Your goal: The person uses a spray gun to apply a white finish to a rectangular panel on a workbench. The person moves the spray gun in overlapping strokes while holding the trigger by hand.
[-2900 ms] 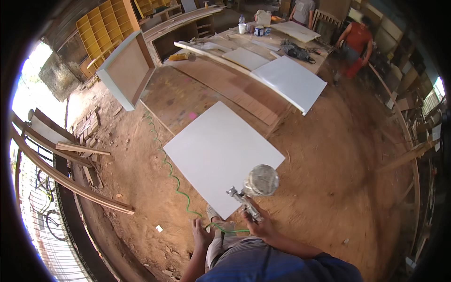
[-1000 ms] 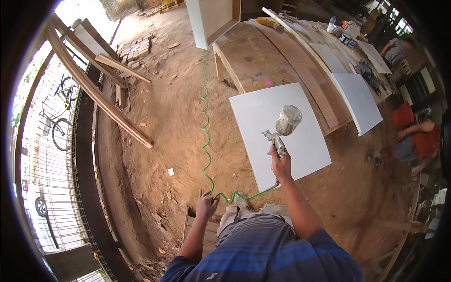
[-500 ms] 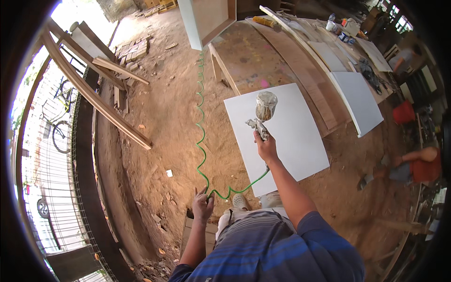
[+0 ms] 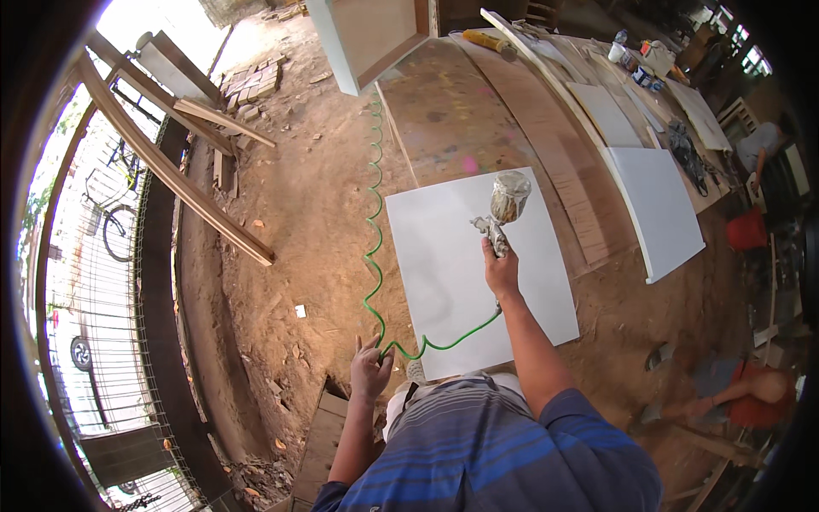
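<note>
Now your right hand (image 4: 502, 273), wrapped round the spray gun (image 4: 507, 209), sits further right: more board (image 4: 461, 282) lies left of it. Left hand (image 4: 369, 373) pinches hose (image 4: 439, 348).

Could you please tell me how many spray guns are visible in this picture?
1: the spray gun in the person's right hand, seen against the white panel. Others may be hidden from view.

One spray gun (image 4: 508, 205), one hose (image 4: 444, 348)
</note>
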The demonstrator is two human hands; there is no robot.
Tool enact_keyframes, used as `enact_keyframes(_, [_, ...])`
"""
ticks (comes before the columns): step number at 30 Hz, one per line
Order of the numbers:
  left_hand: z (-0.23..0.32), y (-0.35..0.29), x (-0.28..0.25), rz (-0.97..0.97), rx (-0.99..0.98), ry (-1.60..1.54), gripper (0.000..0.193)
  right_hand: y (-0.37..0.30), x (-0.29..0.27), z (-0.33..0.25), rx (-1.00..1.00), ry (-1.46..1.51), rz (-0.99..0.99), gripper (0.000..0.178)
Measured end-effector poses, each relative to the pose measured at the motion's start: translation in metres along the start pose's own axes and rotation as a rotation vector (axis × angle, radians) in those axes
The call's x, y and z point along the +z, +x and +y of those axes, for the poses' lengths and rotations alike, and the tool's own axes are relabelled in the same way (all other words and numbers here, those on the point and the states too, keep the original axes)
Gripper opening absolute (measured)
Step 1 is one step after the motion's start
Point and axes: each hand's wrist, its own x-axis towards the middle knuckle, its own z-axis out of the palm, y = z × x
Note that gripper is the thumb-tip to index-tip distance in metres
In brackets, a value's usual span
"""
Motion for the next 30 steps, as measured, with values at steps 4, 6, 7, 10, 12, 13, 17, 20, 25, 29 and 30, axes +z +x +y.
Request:
enact_keyframes(4, [0.014, 0.009, 0.014, -0.018, 0.012, 0.02, 0.038, 0.021, -0.032, 0.012, -0.033, -0.055, 0.074, 0.038])
enact_keyframes(6, [0.022, 0.012, 0.019, -0.032, 0.011, 0.02, 0.036, 0.031, -0.045, 0.018, -0.021, -0.074, 0.108, 0.037])
enact_keyframes(7, [0.025, 0.014, 0.02, -0.035, 0.013, 0.02, 0.036, 0.036, -0.051, 0.021, -0.016, -0.081, 0.122, 0.037])
enact_keyframes(10, [0.037, 0.018, 0.025, -0.035, 0.014, 0.024, 0.035, 0.049, -0.066, 0.032, -0.03, -0.121, 0.157, 0.037])
enact_keyframes(12, [0.041, 0.02, 0.03, -0.035, 0.023, 0.043, 0.034, 0.056, -0.076, 0.039, -0.05, -0.149, 0.172, 0.037])
enact_keyframes(13, [0.041, 0.021, 0.032, -0.038, 0.031, 0.058, 0.034, 0.061, -0.081, 0.042, -0.072, -0.205, 0.2, 0.038])
enact_keyframes(17, [0.053, 0.026, 0.037, -0.023, 0.045, 0.067, 0.033, 0.073, -0.093, 0.052, 0.019, -0.277, 0.22, 0.041])
enact_keyframes(20, [0.055, 0.024, 0.044, -0.017, 0.009, 0.004, 0.033, 0.08, -0.092, 0.054, -0.031, -0.297, 0.284, 0.042])
enact_keyframes(25, [0.043, 0.024, 0.041, -0.057, 0.026, 0.011, 0.032, 0.081, -0.082, 0.039, -0.017, -0.3, 0.208, 0.043])
enact_keyframes(29, [0.027, 0.025, 0.027, -0.033, 0.058, 0.017, 0.032, 0.072, -0.056, 0.029, -0.081, -0.28, 0.185, 0.041])
enact_keyframes(30, [0.024, 0.026, 0.023, -0.035, 0.047, 0.01, 0.032, 0.069, -0.047, 0.025, -0.098, -0.284, 0.181, 0.041])
